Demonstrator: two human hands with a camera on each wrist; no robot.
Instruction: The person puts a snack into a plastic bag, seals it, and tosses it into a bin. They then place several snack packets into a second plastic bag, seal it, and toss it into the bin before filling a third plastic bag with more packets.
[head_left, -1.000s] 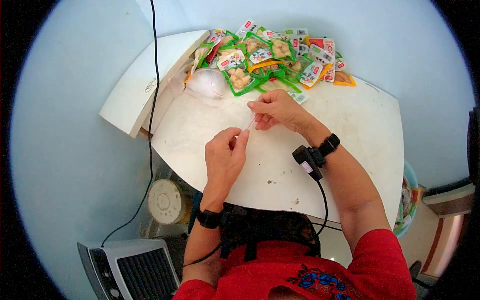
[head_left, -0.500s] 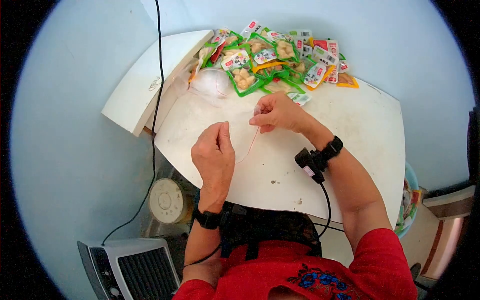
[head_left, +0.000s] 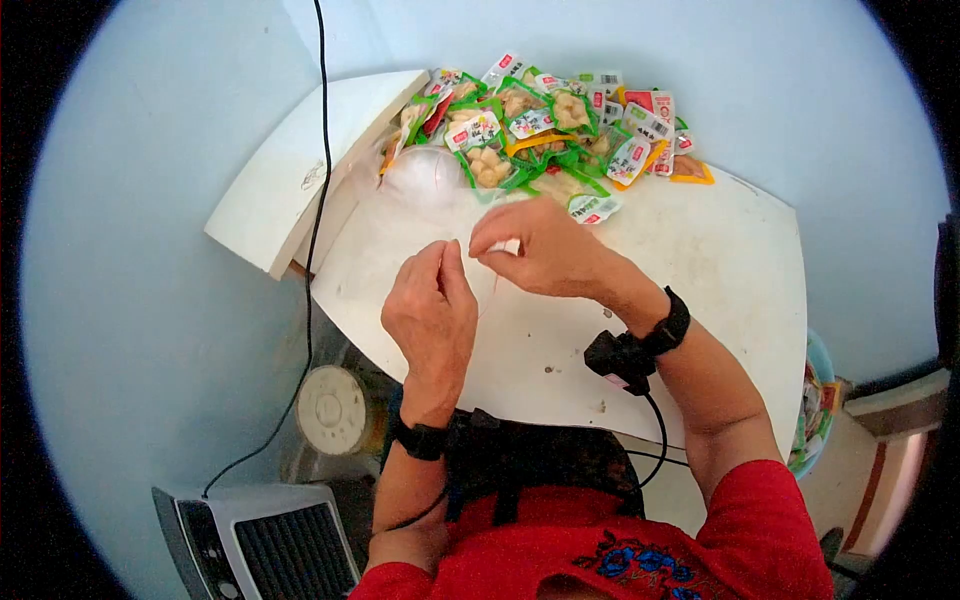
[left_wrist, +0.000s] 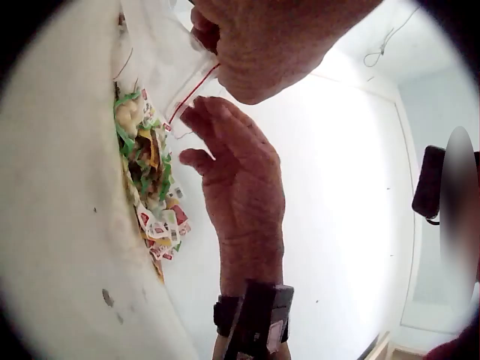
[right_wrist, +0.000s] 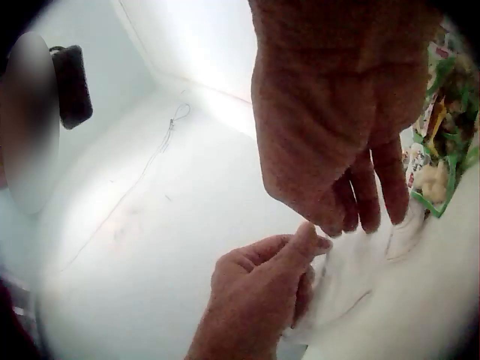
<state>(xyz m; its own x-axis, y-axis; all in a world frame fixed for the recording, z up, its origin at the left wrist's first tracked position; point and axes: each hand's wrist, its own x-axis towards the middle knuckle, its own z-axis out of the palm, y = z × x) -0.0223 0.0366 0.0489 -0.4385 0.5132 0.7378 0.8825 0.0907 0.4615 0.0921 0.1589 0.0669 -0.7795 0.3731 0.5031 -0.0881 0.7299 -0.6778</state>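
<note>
Thumb and fingertips of the left hand pinch a thin clear plastic bag with a red line along its edge, seen best in the left wrist view. Close beside it, just right of the left fingertips, is the right hand. Its fingers are loosely bent and the thumb stands apart from them in the left wrist view. Whether the right fingertips touch the film cannot be told. Clear plastic lies bunched on the white table, behind the hands.
Food packets with green and orange edges are heaped at the table's back. A white panel stands at the left, crossed by a black cable. A blue basin of packets is at the lower right.
The left hand first drew away from the right, which held the film by its red line. The right hand then let go, shifting slightly left, its fingers and thumb parting.
</note>
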